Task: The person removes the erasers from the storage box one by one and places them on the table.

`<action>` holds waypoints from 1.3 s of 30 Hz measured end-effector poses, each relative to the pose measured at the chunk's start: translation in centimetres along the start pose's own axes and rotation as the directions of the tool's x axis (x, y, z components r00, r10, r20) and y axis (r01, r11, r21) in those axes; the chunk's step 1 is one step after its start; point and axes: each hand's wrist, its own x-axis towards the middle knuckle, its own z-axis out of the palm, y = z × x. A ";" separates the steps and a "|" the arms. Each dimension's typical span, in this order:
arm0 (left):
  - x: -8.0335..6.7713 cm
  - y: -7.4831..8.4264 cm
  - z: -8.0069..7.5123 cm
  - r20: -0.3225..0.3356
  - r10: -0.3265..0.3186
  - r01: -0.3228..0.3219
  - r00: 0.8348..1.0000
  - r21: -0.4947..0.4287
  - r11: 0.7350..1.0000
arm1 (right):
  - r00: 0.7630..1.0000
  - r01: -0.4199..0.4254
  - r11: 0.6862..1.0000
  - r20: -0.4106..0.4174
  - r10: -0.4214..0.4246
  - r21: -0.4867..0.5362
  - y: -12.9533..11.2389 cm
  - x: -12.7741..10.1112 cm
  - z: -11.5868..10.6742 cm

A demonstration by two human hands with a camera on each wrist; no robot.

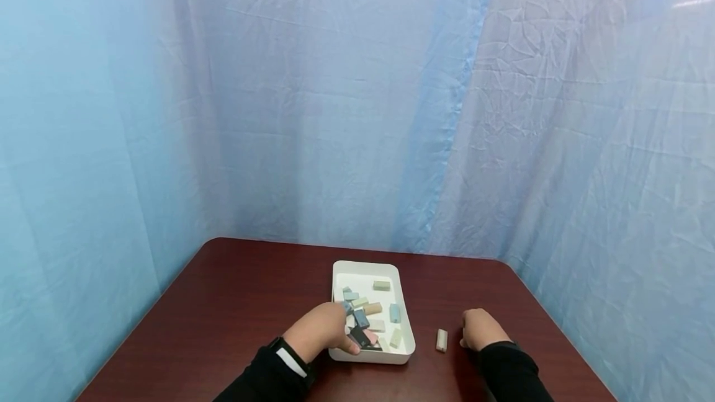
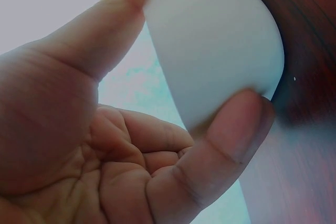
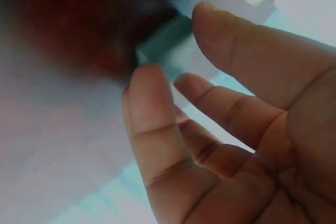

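1 block (image 1: 441,340) lies out on the table (image 1: 234,303); the rest fill the tray (image 1: 365,267). Left hand (image 1: 321,329) pinches the tray's near-left corner; right hand (image 1: 480,329) rests loosely curled, holding nothing.

- 2 black long sleeves (image 1: 505,368) cover both forearms down to the wrists.
- A black band with a white face (image 1: 289,357) circles the left wrist.

Legible text, labels, brands, numbers, signs: none on any surface in the head or wrist views.
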 end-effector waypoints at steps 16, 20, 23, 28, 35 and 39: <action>-0.1 0.3 0.1 -0.038 -0.003 0.006 0.999 0.082 0.997 | 0.984 0.130 0.981 -0.138 -0.110 0.144 -11.3 -1.2 -3.8; 0.0 0.1 0.1 -0.034 0.000 0.003 0.999 0.066 0.998 | 0.979 0.200 0.963 -0.071 -0.190 0.182 -14.0 -1.0 -2.9; 0.1 0.1 0.1 -0.029 0.003 0.000 1.000 0.079 0.997 | 0.969 0.244 0.944 -0.014 -0.247 0.222 -15.6 -1.1 -2.0; 0.0 0.3 0.0 -0.016 0.002 0.000 1.000 0.075 0.997 | 0.948 0.297 0.921 0.040 -0.317 0.253 -17.4 -1.1 -0.7; -0.1 0.4 -0.2 -0.020 0.002 0.000 1.000 0.074 0.997 | 0.910 0.401 0.894 0.022 -0.414 0.201 -18.0 -0.9 1.2; 0.0 0.3 -0.2 0.000 -0.026 0.026 1.000 0.051 0.998 | 0.899 0.432 0.885 -0.010 -0.437 0.174 -18.2 -0.7 1.8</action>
